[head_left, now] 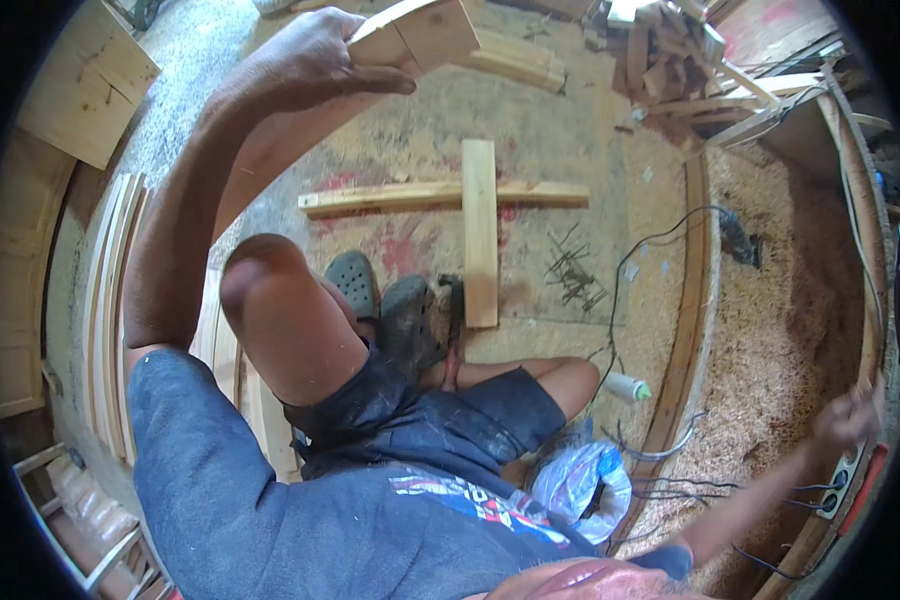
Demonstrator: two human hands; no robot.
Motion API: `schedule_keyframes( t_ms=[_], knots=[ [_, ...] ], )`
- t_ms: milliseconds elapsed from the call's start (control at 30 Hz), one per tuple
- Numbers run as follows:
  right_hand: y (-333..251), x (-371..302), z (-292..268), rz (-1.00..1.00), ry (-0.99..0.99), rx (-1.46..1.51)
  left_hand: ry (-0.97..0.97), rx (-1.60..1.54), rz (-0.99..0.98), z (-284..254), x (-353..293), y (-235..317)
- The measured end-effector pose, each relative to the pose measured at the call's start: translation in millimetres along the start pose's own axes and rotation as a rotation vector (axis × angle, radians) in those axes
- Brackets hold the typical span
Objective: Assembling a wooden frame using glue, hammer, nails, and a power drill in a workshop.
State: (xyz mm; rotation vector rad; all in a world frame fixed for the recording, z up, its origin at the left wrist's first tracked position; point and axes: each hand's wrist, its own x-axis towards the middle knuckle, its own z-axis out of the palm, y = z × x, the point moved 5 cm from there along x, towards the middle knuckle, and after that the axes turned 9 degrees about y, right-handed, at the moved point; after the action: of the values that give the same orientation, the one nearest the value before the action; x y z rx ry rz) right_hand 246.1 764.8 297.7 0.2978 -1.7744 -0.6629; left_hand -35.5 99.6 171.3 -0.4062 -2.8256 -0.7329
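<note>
My left hand (320,52) is raised at the top, its thumb and fingers closed around the end of a wide wooden board (435,35). The board slants down behind my forearm. At the far right, my right hand (848,416) is closed at a wooden rail (875,340), just above a power strip (838,487); its fingers are small and partly blurred. Between the hands, a short plank (480,240) lies across a longer wooden batten (370,197) on the floor. A hammer (454,330) stands beside my shoe. Loose nails (575,275) are scattered right of the planks.
Offcuts (665,70) are heaped at the back right. Wood shavings (760,330) cover the right side, where a dark power tool (740,238) lies with its cord. A plastic bag (570,485) and a white bottle (625,387) are near my knee. Long boards (115,310) lie left.
</note>
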Motion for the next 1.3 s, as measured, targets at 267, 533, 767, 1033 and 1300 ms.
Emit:
schedule_keyframes(
  t_ms=[267,533,767,1033,1300],
  knots=[
    [-574.6,-165.9,285.5,1.010,-1.029,1.203,-0.097,-0.138,-0.282,17.2,-37.1,-78.1],
    [-684.6,-196.6,295.0,1.357,-1.221,1.423,-0.178,-0.428,-0.479,-3.6,-39.7,-106.4],
    [-607.8,-40.4,226.3,1.281,-0.618,1.737,-0.147,-0.172,-0.319,-2.9,8.5,-53.1],
    [-628.4,-78.5,218.2,1.480,-0.365,2.125,-0.173,0.244,0.076,50.7,54.2,22.9],
    [-638.7,-69.8,209.0,1.500,-0.377,2.142,-0.244,0.247,0.122,73.8,51.0,36.7]
  ],
)
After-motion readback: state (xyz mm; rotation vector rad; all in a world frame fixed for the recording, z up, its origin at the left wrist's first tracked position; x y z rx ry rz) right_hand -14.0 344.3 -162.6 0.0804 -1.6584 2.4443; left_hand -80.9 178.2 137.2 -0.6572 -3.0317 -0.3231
